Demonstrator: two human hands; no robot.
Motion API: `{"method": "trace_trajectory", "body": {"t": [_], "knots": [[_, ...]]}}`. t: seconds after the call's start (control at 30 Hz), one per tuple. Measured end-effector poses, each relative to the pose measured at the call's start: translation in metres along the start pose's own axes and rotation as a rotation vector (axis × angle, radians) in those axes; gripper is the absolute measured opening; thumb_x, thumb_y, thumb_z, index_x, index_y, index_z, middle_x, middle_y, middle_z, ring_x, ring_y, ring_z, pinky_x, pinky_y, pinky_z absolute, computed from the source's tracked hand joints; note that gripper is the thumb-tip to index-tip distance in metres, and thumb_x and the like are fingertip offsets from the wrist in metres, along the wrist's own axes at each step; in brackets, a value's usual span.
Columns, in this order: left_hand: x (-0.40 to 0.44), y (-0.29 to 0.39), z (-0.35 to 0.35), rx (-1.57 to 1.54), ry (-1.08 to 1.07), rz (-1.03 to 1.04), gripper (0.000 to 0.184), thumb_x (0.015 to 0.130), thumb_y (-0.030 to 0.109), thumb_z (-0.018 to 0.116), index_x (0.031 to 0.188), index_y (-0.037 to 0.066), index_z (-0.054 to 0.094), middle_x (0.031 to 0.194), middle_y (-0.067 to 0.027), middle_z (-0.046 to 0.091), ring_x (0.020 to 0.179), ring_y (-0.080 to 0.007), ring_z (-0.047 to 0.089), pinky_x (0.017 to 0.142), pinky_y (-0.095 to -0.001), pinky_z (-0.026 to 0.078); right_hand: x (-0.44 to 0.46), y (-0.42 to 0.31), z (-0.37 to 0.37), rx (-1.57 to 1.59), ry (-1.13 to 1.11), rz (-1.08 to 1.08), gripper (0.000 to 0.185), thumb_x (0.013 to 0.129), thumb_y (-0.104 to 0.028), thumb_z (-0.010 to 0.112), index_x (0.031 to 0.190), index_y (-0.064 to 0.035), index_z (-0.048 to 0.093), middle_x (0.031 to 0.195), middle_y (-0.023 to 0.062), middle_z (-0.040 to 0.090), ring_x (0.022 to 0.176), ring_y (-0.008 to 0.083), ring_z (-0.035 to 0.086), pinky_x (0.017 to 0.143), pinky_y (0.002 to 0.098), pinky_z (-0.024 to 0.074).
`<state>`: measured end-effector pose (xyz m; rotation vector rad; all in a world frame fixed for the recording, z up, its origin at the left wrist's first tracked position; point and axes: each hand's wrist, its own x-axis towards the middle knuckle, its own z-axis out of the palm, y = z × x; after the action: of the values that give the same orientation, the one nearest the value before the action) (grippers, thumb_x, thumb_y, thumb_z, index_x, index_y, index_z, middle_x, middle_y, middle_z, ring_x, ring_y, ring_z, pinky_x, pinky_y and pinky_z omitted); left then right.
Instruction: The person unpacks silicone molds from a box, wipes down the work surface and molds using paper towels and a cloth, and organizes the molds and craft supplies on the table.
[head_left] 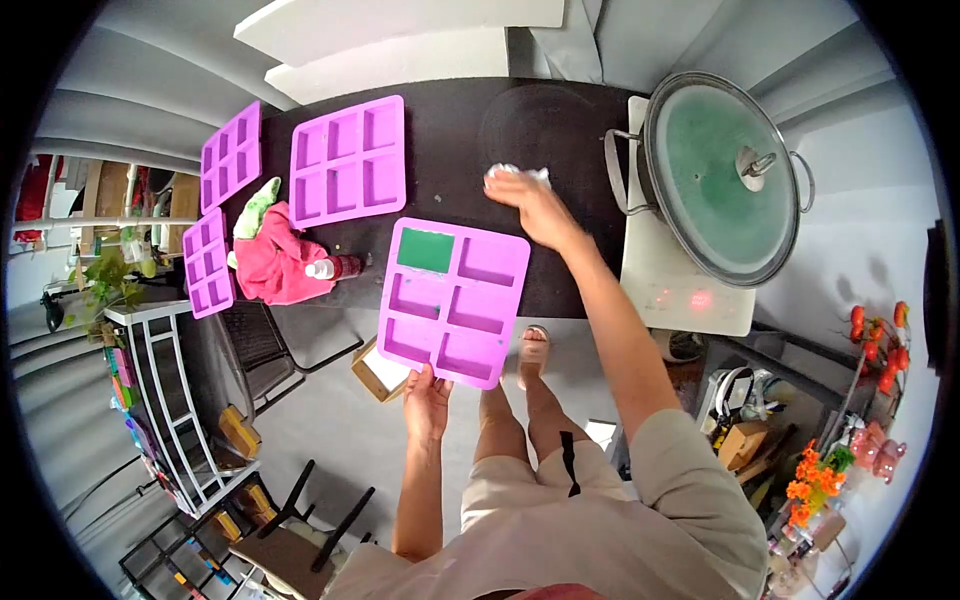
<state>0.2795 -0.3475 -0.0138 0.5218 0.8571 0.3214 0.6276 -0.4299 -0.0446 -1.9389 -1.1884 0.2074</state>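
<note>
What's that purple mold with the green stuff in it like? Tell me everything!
The purple mold is a rounded-corner rectangle, apparently soft silicone, with six box-shaped cavities in two columns of three. Green material fills the far-left cavity; the others hold no such block, though small green specks show. The left hand grips its near edge, open side up. It overlaps the dark table's near edge; whether they touch isn't clear.

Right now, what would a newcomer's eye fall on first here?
Probably the nearest purple mold, held by the left hand at the near edge of the dark table, with a green filling in its top-left compartment. Next, the big lidded pot, greenish on top, on a white cooktop at the right.
</note>
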Motion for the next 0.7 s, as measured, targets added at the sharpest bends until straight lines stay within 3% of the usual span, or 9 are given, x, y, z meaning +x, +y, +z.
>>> {"method": "trace_trajectory", "body": {"t": [0.23,0.4,0.5,0.7], "knots": [[0.001,0.001,0.009,-0.034,0.035,0.002,0.024,0.094,0.013,0.051,0.116,0.004,0.051,0.114,-0.0045,0.06,0.107,-0.017,0.057,0.094,-0.0319,0.048,-0.116,-0.064,0.0,0.011,0.077,0.269,0.054,0.073,0.021,0.041,0.116,-0.0042,0.061,0.125,0.0097,0.056,0.126,0.0251,0.045,0.109,0.0404,0.0322],[0.001,0.001,0.003,-0.029,0.007,-0.008,0.026,0.093,0.015,0.053,0.116,0.004,0.051,0.115,-0.0057,0.059,0.109,-0.0177,0.056,0.096,-0.0322,0.047,-0.086,-0.05,0.003,-0.054,0.152,0.203,0.052,0.072,0.02,0.044,0.117,-0.0014,0.06,0.126,0.0103,0.055,0.127,0.0238,0.043,0.108,0.0405,0.0332],[0.0,0.002,0.013,-0.06,0.068,0.002,0.012,0.093,0.012,0.052,0.102,0.007,0.059,0.104,-0.0055,0.064,0.097,-0.0167,0.062,0.086,-0.0308,0.054,-0.034,-0.024,0.005,-0.143,0.151,0.149,0.049,0.073,0.018,0.046,0.117,-0.0005,0.059,0.128,0.0109,0.053,0.128,0.0229,0.042,0.11,0.037,0.033],[0.002,0.003,0.012,-0.067,0.045,0.014,0.01,0.094,0.01,0.051,0.096,0.008,0.06,0.102,-0.0053,0.065,0.095,-0.0155,0.062,0.085,-0.0298,0.054,-0.012,-0.018,0.002,-0.193,0.128,0.208,0.047,0.076,0.016,0.047,0.119,-0.0017,0.058,0.129,0.009,0.053,0.128,0.0229,0.041,0.11,0.0348,0.0331]]}}
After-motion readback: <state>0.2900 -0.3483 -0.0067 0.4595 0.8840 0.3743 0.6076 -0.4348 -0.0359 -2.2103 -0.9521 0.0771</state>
